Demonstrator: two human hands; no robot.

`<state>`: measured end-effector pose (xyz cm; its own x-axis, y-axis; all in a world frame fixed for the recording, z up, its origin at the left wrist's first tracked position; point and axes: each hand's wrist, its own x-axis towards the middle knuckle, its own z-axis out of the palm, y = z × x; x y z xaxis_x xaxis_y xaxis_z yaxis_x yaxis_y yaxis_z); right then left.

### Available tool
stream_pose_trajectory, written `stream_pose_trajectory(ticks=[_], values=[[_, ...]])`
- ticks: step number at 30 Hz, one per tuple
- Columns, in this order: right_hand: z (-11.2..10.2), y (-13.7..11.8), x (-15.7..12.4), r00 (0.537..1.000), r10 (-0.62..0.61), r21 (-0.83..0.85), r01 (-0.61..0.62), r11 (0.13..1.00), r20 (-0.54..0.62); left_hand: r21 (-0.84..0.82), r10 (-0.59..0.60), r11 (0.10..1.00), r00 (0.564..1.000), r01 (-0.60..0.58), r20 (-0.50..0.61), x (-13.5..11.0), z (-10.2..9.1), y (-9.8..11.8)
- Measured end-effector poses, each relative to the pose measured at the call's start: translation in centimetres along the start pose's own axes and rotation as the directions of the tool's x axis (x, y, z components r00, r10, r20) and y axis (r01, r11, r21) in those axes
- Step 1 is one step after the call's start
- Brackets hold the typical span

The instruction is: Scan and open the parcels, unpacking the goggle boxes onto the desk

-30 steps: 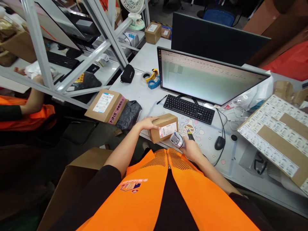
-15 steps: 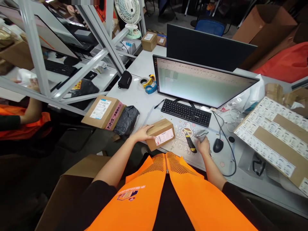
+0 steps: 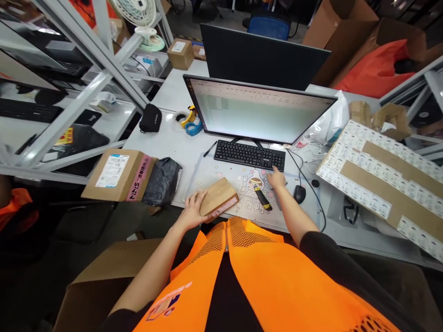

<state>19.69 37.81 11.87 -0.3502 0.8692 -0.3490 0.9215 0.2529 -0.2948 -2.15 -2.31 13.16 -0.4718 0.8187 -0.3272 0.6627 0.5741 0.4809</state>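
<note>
My left hand grips the near left end of a small cardboard box, which lies tilted at the desk's front edge with its label facing me. My right hand holds nothing. It reaches forward over the printed desk mat, fingers spread, with the fingertips at the right end of the black keyboard. A yellow and black utility knife lies on the mat just left of my right wrist. The black mouse sits to the right of that hand.
A lit monitor stands behind the keyboard, with a second dark monitor behind it. To the left lie a larger box with pink tape, a black plastic bag, tape rolls and a black pouch. A cardboard sheet of labels is on the right, an open carton at lower left.
My right hand put the scanner down on the mat and moved forward to the keyboard. My left hand pulled the small box closer and tipped it. My view swung right.
</note>
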Motion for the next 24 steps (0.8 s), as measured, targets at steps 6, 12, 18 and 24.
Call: stream_pose_trajectory(ticks=[6, 12, 18, 24], values=[[0.9, -3.8, 3.8, 0.989, 0.045, -0.058, -0.037, 0.998, 0.139, 0.029, -0.044, 0.999, 0.999, 0.043, 0.007, -0.9, 0.2, 1.6], [0.4, -6.1, 4.5, 0.988, -0.016, -0.053, 0.025, 0.998, 0.154, 0.0, -0.044, 0.999, 0.999, 0.044, -0.03, -1.6, 0.1, 2.2], [4.3, -3.6, -2.6, 0.962, -0.059, -0.15, 0.101, 0.984, 0.267, 0.088, 0.074, 0.994, 0.993, -0.066, -0.087, -0.7, -0.4, 0.7], [8.2, 0.7, -8.0, 0.968, -0.155, -0.125, 0.182, 0.975, 0.199, 0.162, 0.165, 0.973, 0.986, -0.165, 0.011, 3.6, -3.5, -0.9]])
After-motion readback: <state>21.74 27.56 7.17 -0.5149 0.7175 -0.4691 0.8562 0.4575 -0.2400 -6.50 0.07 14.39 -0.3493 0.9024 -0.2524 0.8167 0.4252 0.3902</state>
